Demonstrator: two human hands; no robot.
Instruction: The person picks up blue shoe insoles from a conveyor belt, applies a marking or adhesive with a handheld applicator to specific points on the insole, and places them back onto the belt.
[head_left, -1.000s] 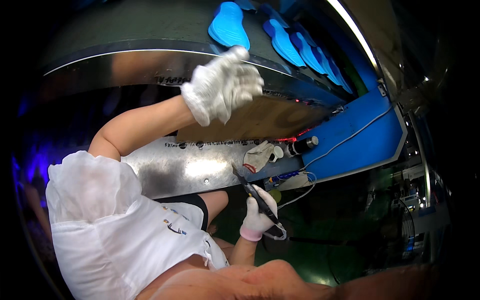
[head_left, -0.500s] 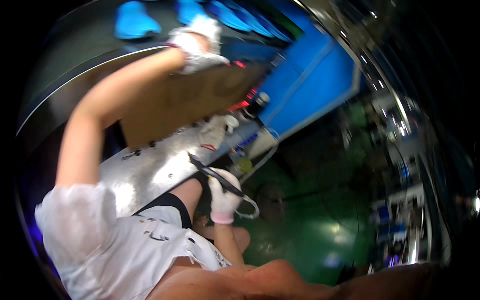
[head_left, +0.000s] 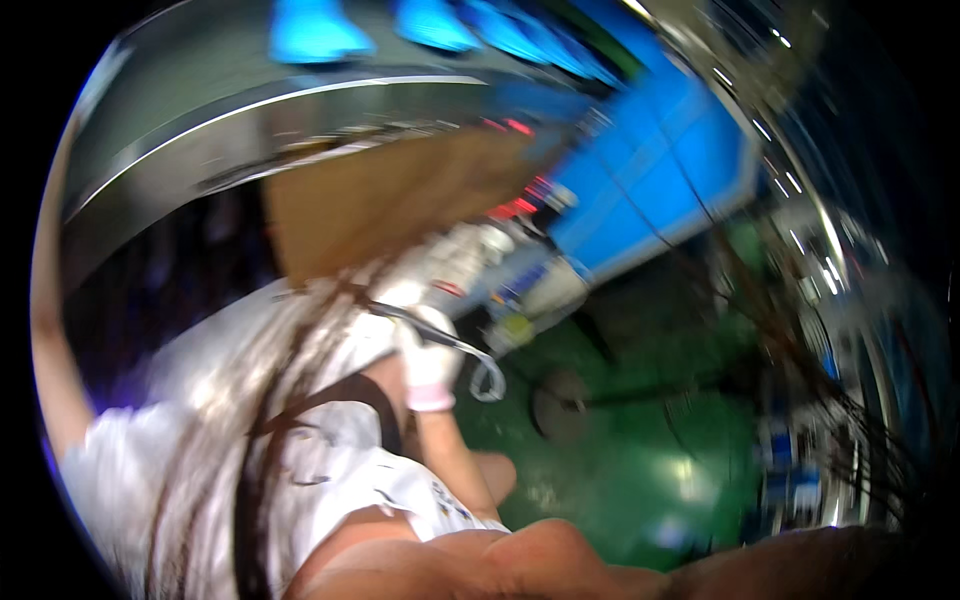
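Note:
My right hand (head_left: 428,350), in a white glove with a pink cuff, is closed around a slim black tool (head_left: 425,325) just above my lap. A pale loop (head_left: 488,380) hangs from the tool's rear end; its exact kind is blurred. At the far left edge my left arm (head_left: 48,300) reaches up and away. My left hand (head_left: 103,80) is a pale smear beside the dark belt (head_left: 190,95), its fingers unreadable. Blue shoe-shaped pieces (head_left: 315,32) lie in a row along the belt, to the right of that hand.
A brown cardboard panel (head_left: 390,195) stands between the belt and a shiny metal worktop (head_left: 200,350). Pale cloth (head_left: 455,255) and small bottles lie by a blue panel (head_left: 640,170). Dark blurred strands (head_left: 290,400) cross the view. Green floor (head_left: 620,450) spreads at right.
My left hand has swung from beside the blue pieces to the far left edge. The right hand, still holding the tool, has shifted slightly up and left. Blurred strands have come across the view.

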